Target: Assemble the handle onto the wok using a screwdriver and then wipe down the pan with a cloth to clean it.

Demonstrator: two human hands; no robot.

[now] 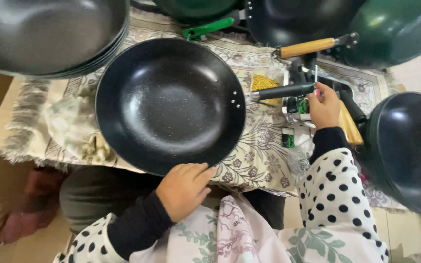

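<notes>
Leftmost, the left hand [183, 187] rests with curled fingers against the near rim of the black frying pan [170, 104] (on a patterned cloth [259, 156]); rightward, the right hand [323, 104] pinches a thin metal tool [315, 74] at the pan's black handle [281, 91].

We take this for a small home workshop or assembly spot for cookware, set up low over a tiled floor rather than in a working kitchen. A floral cloth with a fringe [264, 156] covers the surface, and it is crowded with unused pans: a black pan [169, 104] in the middle, a stack of dark pans [49, 36] at upper left, green pans [395, 29] at upper right. Loose handles lie among them, a wooden handle [308, 47] and a green handle [208, 28].
</notes>
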